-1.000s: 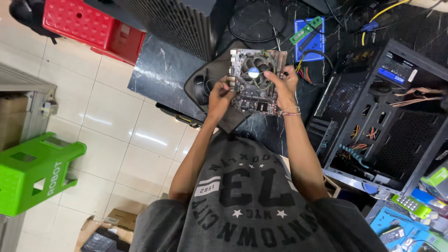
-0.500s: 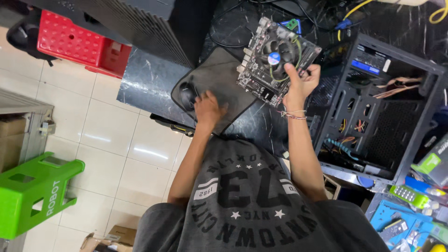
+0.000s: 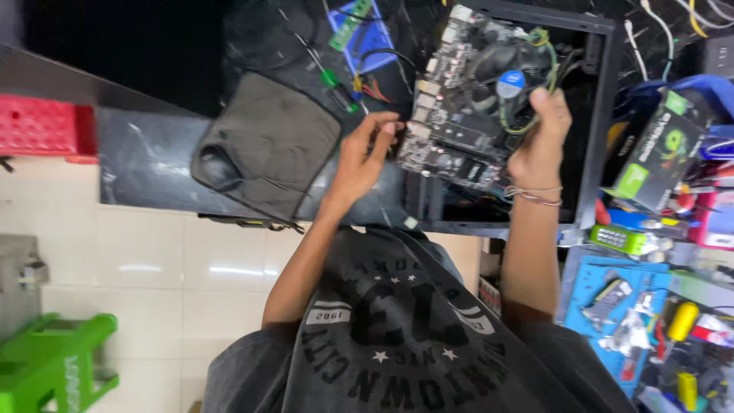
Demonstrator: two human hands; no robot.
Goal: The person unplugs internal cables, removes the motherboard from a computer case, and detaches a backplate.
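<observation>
Here, both arms are reaching forward from the body, elbows slightly bent, toward one motherboard that is hanging tilted in the air above the open black computer case. The right hand is clenching the board's right edge, thumb pressing up near the round cooler fan, a thin bracelet sitting on the wrist. The left hand is spreading loosely, its fingertips just touching the board's left edge by the port row without closing around it.

Counting what is lying about: one grey mouse pad is resting on the dark surface just left of the left hand; one green-handled screwdriver is lying beside the pad's upper corner; one green memory stick is sitting on a blue box further back. To the right, one green-and-black graphics card box is leaning near the case, and one blue mat is carrying small tools, too blurred to count. On the floor, one green stool and one red crate are standing well apart.
</observation>
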